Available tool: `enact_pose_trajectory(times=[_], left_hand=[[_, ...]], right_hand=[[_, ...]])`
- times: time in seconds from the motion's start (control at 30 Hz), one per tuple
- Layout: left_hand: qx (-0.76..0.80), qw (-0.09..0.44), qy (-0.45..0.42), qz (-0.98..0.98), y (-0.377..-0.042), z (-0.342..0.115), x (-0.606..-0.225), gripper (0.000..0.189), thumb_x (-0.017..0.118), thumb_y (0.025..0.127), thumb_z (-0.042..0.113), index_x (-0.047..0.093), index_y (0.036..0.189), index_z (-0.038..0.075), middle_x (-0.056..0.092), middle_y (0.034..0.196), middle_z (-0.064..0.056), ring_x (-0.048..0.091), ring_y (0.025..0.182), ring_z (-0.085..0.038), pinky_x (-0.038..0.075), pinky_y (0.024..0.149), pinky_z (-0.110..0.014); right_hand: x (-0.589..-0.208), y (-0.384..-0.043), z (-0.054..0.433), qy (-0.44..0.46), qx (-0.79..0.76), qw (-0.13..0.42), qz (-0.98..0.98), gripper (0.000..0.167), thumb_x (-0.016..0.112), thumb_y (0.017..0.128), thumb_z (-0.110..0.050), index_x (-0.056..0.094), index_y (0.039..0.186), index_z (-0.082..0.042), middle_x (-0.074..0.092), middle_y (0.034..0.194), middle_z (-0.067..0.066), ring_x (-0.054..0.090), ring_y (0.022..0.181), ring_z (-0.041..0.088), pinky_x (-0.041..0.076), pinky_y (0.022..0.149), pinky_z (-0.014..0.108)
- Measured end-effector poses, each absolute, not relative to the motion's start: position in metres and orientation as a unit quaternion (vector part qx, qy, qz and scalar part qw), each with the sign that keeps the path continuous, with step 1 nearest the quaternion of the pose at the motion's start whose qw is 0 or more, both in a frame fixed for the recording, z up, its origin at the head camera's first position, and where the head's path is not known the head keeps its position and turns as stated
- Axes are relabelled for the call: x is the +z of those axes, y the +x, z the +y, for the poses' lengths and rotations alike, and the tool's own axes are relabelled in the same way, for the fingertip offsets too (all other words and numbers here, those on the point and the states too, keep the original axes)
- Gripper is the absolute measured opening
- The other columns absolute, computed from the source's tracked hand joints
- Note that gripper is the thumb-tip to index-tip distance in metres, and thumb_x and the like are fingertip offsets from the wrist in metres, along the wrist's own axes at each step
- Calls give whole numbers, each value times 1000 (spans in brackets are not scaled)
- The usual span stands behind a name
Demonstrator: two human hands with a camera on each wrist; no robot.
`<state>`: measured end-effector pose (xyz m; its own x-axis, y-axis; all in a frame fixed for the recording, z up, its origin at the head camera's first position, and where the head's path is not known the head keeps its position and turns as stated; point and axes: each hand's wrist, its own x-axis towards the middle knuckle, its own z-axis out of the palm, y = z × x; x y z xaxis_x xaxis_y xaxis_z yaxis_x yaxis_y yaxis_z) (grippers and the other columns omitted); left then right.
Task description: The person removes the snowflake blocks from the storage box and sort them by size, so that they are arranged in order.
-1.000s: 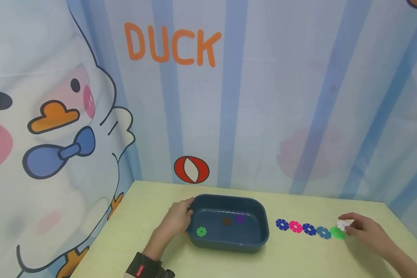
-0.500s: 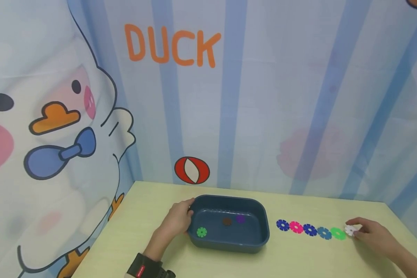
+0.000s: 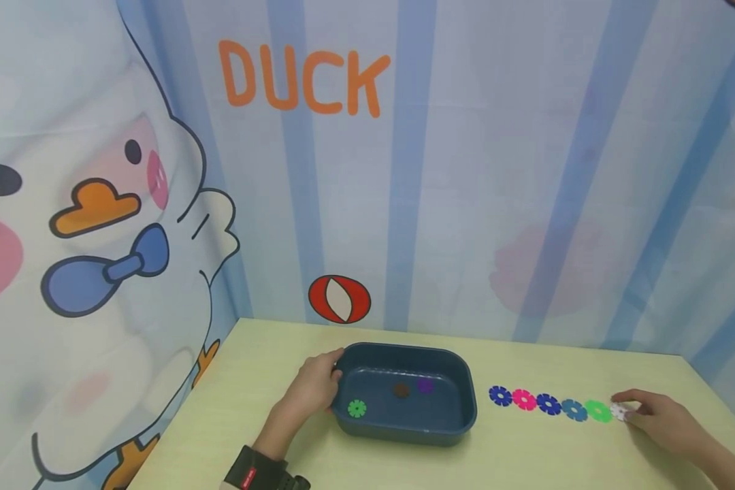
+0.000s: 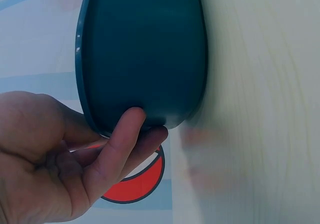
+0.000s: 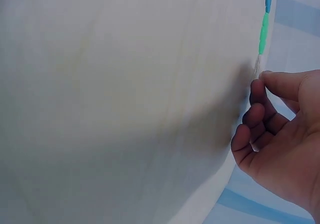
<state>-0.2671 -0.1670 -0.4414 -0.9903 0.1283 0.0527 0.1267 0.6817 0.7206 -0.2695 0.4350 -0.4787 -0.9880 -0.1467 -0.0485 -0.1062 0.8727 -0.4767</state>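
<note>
In the head view my right hand (image 3: 664, 422) pinches a white snowflake disc (image 3: 618, 411) between thumb and index finger, at the right end of a row of discs. The green disc (image 3: 598, 411) lies right beside it, followed leftward by a steel-blue disc (image 3: 574, 410), a dark blue disc (image 3: 548, 404), a pink disc (image 3: 523, 399) and another dark blue disc (image 3: 500, 396). Seen from the right wrist, the white disc (image 5: 257, 66) is edge-on against the green one. My left hand (image 3: 311, 388) grips the left end of a dark blue plastic basin (image 3: 407, 435).
Inside the basin lie a green disc (image 3: 356, 408), a brown disc (image 3: 401, 390) and a purple disc (image 3: 425, 385). The pale wooden table (image 3: 527, 463) meets a printed curtain (image 3: 453, 204) at its back and left.
My right hand has shifted right with the white disc, which went from overlapping the green disc to lying at its right side. The left hand and basin stay put.
</note>
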Motion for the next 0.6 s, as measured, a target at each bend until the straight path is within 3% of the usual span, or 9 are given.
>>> enact_pose_trajectory(times=[0.13,0.37,0.6], left_hand=[[394,2,71,916,-267,-167,-441,50,54,107,-3,46,156,-5,57,147,-32,64,46,-15,56,48,-29],[392,5,64,918,-268,-168,-440,50,54,107,-2,46,156,-4,57,148,-31,64,46,-14,56,48,-28],[392,7,68,918,-267,-167,-441,50,54,107,-3,46,156,-5,58,147,-32,64,47,-14,56,48,-28]], right_hand=[[-474,-268,435,-72,-238,27,968,35,58,106,-10,62,135,9,65,85,0,48,68,7,39,59,26],[-460,-267,419,-76,-290,2,954,36,53,111,-15,61,138,7,57,72,3,43,58,10,36,51,28],[-448,-264,379,-107,-319,-26,941,35,54,112,-20,63,136,4,57,72,3,43,57,12,37,51,29]])
